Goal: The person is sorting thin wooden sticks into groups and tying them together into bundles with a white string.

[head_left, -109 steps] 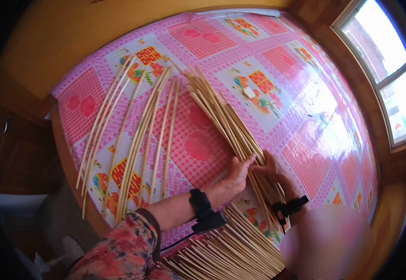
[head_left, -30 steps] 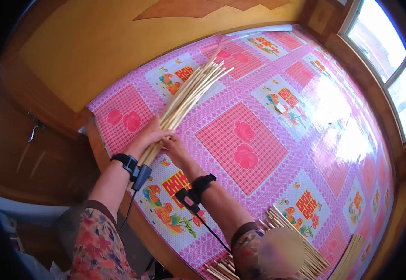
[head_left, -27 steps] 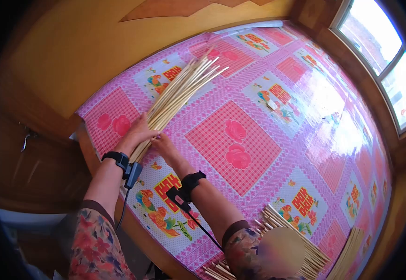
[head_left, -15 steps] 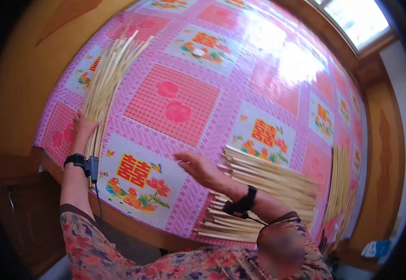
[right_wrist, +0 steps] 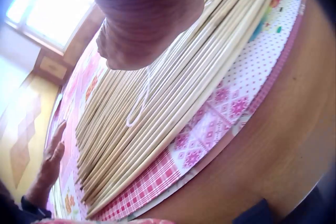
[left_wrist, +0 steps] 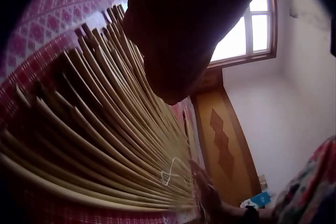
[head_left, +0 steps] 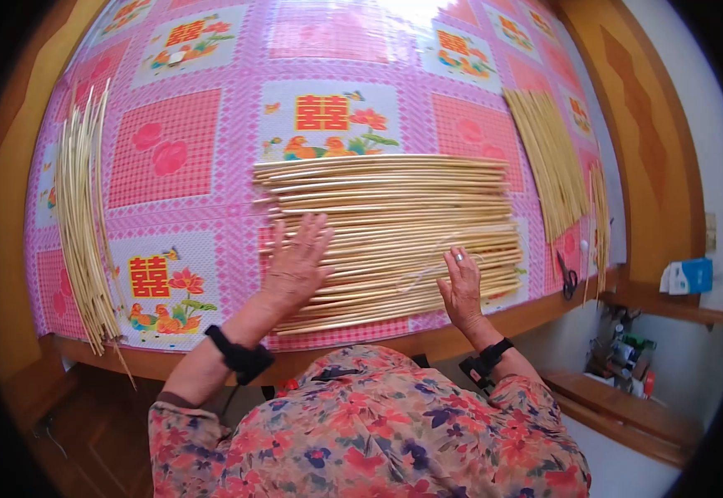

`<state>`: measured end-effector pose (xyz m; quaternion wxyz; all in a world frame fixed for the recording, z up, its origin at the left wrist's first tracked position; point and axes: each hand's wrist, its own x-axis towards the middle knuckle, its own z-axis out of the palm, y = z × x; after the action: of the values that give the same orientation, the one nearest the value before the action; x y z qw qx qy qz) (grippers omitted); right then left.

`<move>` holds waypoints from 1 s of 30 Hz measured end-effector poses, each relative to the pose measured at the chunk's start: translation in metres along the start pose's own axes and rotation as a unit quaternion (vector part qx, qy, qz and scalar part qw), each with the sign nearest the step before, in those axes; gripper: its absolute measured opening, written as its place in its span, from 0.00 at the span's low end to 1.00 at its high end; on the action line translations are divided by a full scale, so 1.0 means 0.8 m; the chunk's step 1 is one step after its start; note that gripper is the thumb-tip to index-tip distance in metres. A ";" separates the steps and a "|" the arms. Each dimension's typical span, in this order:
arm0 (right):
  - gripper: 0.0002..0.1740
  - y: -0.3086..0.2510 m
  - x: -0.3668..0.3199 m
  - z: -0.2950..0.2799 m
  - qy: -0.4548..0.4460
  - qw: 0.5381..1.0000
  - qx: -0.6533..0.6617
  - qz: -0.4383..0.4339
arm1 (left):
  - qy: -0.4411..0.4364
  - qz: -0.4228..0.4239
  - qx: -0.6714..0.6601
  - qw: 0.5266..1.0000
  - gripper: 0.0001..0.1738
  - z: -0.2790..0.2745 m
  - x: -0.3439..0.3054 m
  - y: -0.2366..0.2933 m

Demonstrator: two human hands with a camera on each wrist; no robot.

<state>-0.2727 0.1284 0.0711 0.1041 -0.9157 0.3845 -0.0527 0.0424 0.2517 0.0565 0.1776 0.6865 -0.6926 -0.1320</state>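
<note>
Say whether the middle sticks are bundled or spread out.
Spread out: the sticks lie side by side in a broad layer on the tablecloth.

Head view: the left hand (head_left: 297,264) hides parts of the sticks (head_left: 395,224), the white string (head_left: 415,275) is blurred near the right hand (head_left: 463,290), and the top edge crops the patterned tablecloth (head_left: 237,197). Wrist views: each near hand is cut off above, its fingers largely hidden.

white wall (left_wrist: 262,103) | diamond-patterned wood panel (head_left: 634,108) | wooden-edged table (head_left: 536,310) | bright paned window (left_wrist: 260,30)
</note>
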 end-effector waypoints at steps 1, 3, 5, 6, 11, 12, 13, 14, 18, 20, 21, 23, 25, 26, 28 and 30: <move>0.31 0.013 -0.011 0.003 0.002 1.000 0.002 0.021 | -0.004 0.018 0.000 1.000 0.36 0.015 0.013 0.023; 0.31 0.037 -0.024 0.011 0.012 0.999 -0.019 0.037 | 0.000 0.043 0.004 0.999 0.36 0.041 0.037 0.045; 0.33 0.059 -0.032 0.022 0.009 0.998 -0.035 0.053 | -0.002 0.019 0.016 1.000 0.37 0.062 0.060 0.057; 0.33 0.064 -0.032 0.021 0.017 0.998 -0.037 0.053 | 0.004 0.024 0.020 1.000 0.37 0.070 0.071 0.058; 0.35 0.080 -0.026 0.036 0.007 0.999 -0.041 0.029 | 0.009 -0.008 0.053 0.999 0.38 0.096 0.107 0.038; 0.35 0.079 -0.026 0.038 -0.002 1.000 -0.027 0.003 | 0.011 -0.020 0.062 0.998 0.38 0.097 0.111 0.037; 0.34 0.077 -0.023 0.045 0.007 1.000 -0.026 -0.010 | 0.009 -0.021 0.079 0.997 0.38 0.099 0.115 0.031; 0.34 0.076 -0.021 0.049 0.009 1.000 -0.023 -0.013 | 0.010 -0.024 0.084 0.996 0.38 0.102 0.117 0.028; 0.32 0.072 0.005 0.055 0.020 1.000 -0.007 -0.017 | 0.005 -0.049 0.108 0.993 0.36 0.100 0.135 0.007; 0.32 0.068 0.029 0.060 0.032 0.999 -0.014 -0.013 | 0.011 -0.050 0.119 0.992 0.36 0.096 0.149 -0.010; 0.32 0.068 0.043 0.061 0.036 0.999 -0.018 -0.010 | -0.011 -0.063 0.118 0.991 0.35 0.083 0.161 -0.013; 0.32 0.067 0.073 0.065 0.046 0.999 -0.016 -0.014 | -0.006 -0.062 0.126 0.990 0.35 0.074 0.185 -0.034; 0.31 0.071 0.107 0.070 0.067 0.998 -0.017 -0.011 | 0.002 -0.054 0.133 0.990 0.34 0.065 0.212 -0.053; 0.31 0.073 0.126 0.073 0.070 0.997 -0.016 -0.014 | 0.006 -0.056 0.136 0.989 0.34 0.062 0.226 -0.064; 0.31 0.080 0.163 0.075 0.094 0.995 -0.022 -0.023 | -0.001 -0.076 0.130 0.989 0.34 0.057 0.253 -0.081; 0.30 0.087 0.198 0.078 0.101 0.994 -0.024 -0.030 | 0.008 -0.076 0.128 0.989 0.34 0.052 0.282 -0.100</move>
<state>-0.1994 -0.0232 -0.0028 0.0409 -0.9189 0.3668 -0.1389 0.0981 0.0224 -0.0002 0.0836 0.7553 -0.6481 -0.0499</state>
